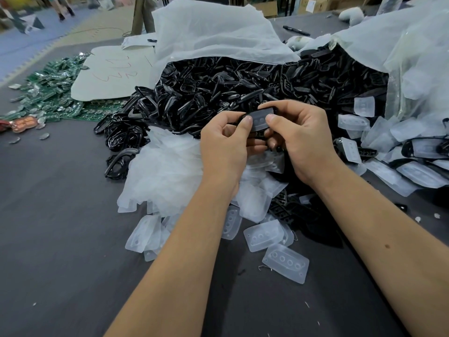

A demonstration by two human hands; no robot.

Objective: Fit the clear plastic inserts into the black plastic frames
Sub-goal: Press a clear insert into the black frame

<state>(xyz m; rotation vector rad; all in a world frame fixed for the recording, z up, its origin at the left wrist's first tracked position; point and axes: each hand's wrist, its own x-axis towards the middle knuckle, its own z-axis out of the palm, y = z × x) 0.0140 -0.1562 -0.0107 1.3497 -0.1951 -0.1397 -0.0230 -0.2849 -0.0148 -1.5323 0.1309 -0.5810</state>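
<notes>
Both hands hold one black plastic frame (258, 120) with a clear insert in it, lifted above the piles. My left hand (224, 144) pinches its left end, thumb on top. My right hand (297, 139) grips its right end, thumb pressing on the insert's face. A big heap of black frames (206, 93) spills from an open bag behind the hands. Loose clear inserts (264, 235) with round holes lie under and in front of my wrists, and more clear inserts (413, 171) lie at the right.
The grey table (60, 227) carries a heap of green circuit boards (53, 93) at the far left, beside a white sheet (109, 76). Translucent bags (209, 32) rise behind the frames. A black marker (296, 30) lies at the back.
</notes>
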